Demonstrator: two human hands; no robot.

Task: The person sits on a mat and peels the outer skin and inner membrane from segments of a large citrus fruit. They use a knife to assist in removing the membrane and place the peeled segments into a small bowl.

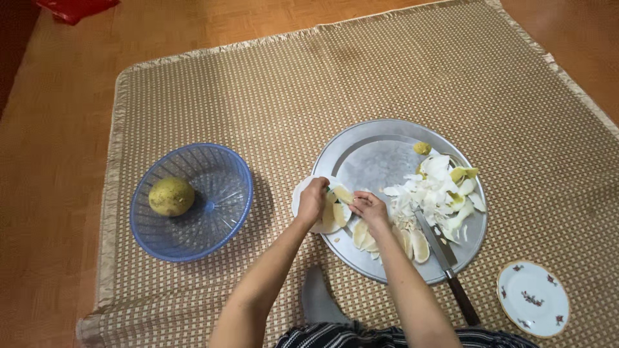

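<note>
Between both hands' fingers point(320, 191) sits a pomelo segment point(342, 194), apparently pinched.

A woven floor mat point(387, 77) shows a fine tan-and-brown check with a pale fringe. The round plastic basket point(191, 202) is blue — its whole fruit point(171, 196) yellow-green. The round metal tray point(380, 154) is silver-grey; the peel scraps point(438, 190) white and yellow. The small china plate point(533, 298) is white — dark red flower sprigs.

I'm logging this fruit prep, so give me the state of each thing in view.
Left hand: gripping a pomelo segment.
Right hand: pinching the same segment.
Whole pomelo: unpeeled, in blue basket.
Knife: lying on metal tray.
Flowered plate: empty.
</note>
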